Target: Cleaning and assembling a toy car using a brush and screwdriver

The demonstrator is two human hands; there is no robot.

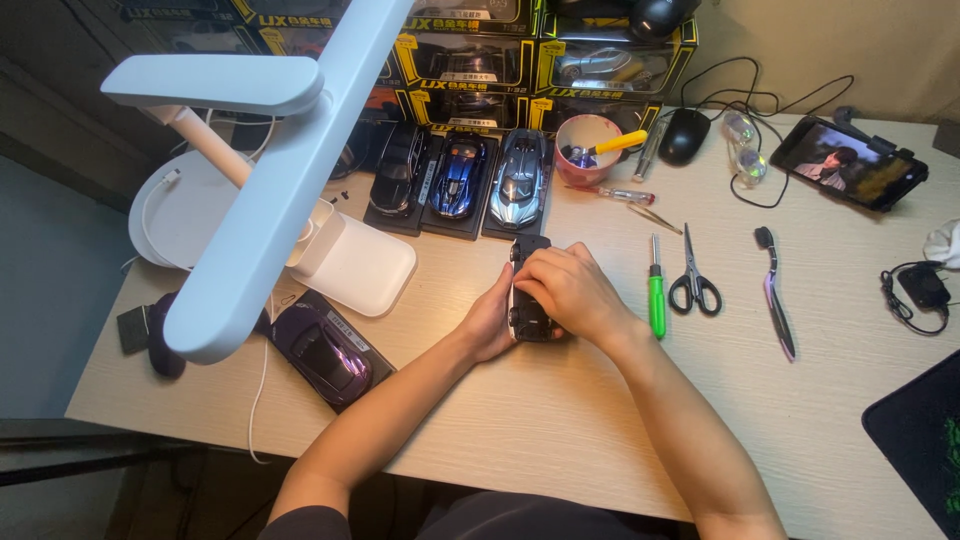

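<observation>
Black model car (527,305): lies on the wooden desk (560,420), clasped between both hands, seemingly to steady it for handling; nose pointing away past the fingertips. Left hand (490,322): fingers curled against the car's left flank. Right hand (570,293): fingers folded over roof and right flank. Right of the knuckles: green screwdriver (656,296), scissors (692,278). Beyond the fingertips: three model cars on stands (462,180), pink cup (587,147). Left of the wrist: purple model car (325,350)

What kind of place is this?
Probably a home hobby desk for model cars. Both hands, left hand and right hand, hold a black model car; three display models stand behind, with scissors and a green screwdriver nearby.
</observation>
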